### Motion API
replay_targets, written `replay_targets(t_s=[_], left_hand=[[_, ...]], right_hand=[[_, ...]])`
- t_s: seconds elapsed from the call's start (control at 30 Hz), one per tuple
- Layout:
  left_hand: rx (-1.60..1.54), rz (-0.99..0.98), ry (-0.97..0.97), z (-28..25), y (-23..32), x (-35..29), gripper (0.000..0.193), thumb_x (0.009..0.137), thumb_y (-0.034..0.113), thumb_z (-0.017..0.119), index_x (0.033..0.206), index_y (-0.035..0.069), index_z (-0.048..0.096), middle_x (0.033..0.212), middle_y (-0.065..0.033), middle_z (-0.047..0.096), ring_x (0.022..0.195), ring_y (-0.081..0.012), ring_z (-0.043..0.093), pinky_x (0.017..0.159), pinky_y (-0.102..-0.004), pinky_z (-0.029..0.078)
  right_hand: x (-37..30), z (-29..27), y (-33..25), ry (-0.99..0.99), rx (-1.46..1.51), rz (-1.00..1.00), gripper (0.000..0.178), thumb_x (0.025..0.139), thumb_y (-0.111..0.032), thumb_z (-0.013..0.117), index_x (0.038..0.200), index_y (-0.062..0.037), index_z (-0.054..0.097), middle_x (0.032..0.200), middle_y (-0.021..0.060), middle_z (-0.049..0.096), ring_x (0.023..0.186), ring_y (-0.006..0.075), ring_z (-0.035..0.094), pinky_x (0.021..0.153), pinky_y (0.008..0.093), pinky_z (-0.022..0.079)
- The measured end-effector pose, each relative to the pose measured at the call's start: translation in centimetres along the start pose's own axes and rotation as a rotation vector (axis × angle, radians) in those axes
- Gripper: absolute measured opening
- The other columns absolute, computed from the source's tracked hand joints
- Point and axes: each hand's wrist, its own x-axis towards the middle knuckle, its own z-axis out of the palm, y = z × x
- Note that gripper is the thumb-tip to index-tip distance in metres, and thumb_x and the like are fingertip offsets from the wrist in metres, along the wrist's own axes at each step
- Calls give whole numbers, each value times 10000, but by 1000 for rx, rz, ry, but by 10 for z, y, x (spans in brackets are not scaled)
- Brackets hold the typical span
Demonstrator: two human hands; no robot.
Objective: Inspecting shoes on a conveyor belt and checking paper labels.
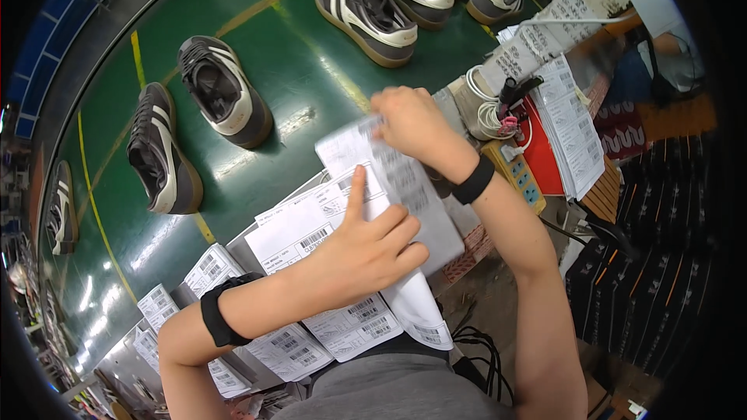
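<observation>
Printed label sheets (284, 237) with barcodes lie along the near edge of the green belt, some hanging over it toward me. My left hand (377, 245) rests on them, its index finger stretched out on the paper and the other fingers loosely bent. Above it, my right hand (412, 124) is closed on the upper part of a label sheet (342, 149), which is lifted and blurred by motion. A greyish, blurred sheet (424, 210) of printed labels hangs below the right hand. Black bands circle both forearms.
On the green belt (288, 54) stand a pair of dark shoes with pale stripes (222, 93) and several more shoes (366, 19) farther right. At right are coiled white cable (488, 113), a yellow power strip (523, 179) and a label stack (572, 132).
</observation>
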Motion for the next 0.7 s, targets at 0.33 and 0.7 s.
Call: replay_targets(t_s=[0.33, 0.7], left_hand=[[-496, -320, 569, -35, -8, 21, 922, 621, 196, 859, 1388, 12, 382, 1426, -253, 356, 1330, -388, 397, 1076, -510, 353], [-1496, -966, 415, -58, 19, -4, 275, 1004, 172, 557, 1089, -76, 641, 905, -88, 702, 747, -104, 664, 649, -256, 587]], right_hand=[[-139, -138, -66, 1424, 106, -214, 137, 906, 49, 601, 1021, 33, 673, 979, 89, 681, 870, 140, 637, 772, 258, 513], [-174, -67, -99, 654, 226, -147, 645, 616, -360, 905, 1088, 7, 660, 1158, 179, 648, 987, 351, 652, 862, 400, 534]])
